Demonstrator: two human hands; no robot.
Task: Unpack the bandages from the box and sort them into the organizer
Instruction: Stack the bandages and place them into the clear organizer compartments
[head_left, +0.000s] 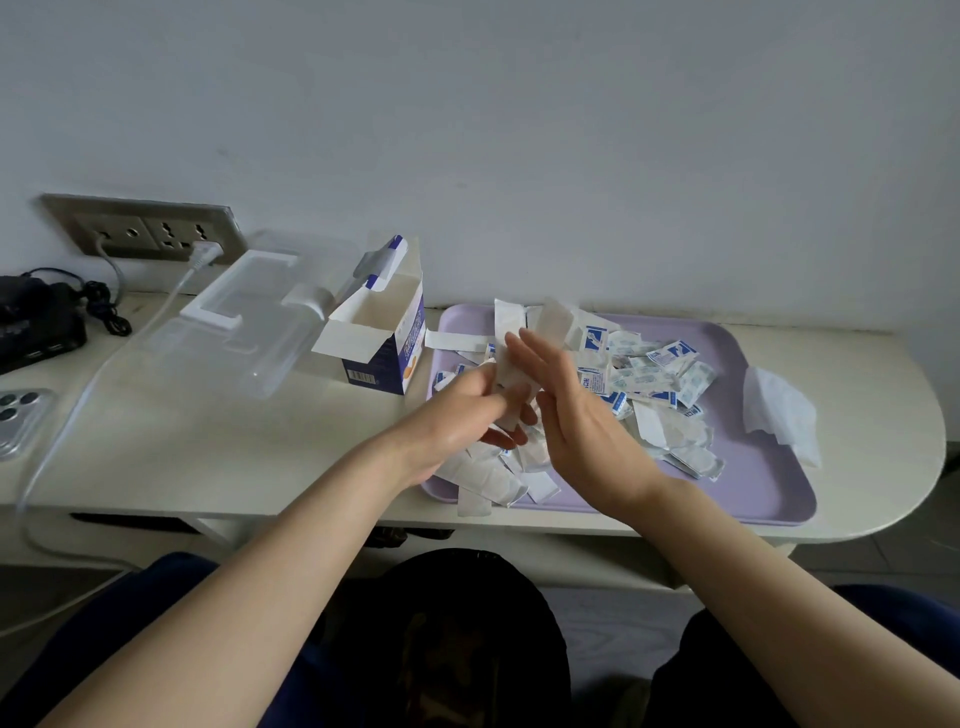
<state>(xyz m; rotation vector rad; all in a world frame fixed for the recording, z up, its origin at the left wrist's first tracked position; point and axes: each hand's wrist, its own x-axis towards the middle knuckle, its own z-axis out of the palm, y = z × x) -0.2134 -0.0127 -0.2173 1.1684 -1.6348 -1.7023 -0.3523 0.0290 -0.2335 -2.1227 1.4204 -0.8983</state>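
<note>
Over the left part of a purple tray (769, 483), my left hand (457, 421) grips a small stack of white bandage strips (511, 384). My right hand (566, 405) has straight fingers and presses flat against the right side of that stack. Several loose bandages (649, 379), white ones and blue-printed ones, lie heaped on the tray. The opened blue and white bandage box (379, 338) stands left of the tray, flaps up, looking empty inside. A clear plastic organizer (244, 332) with a white-framed lid lies further left.
A crumpled white tissue (779, 415) lies at the tray's right edge. A phone (21, 421), a black device (36, 322) and a white cable (67, 421) plugged into a wall socket (150, 234) occupy the table's left end. The rounded table edge is at right.
</note>
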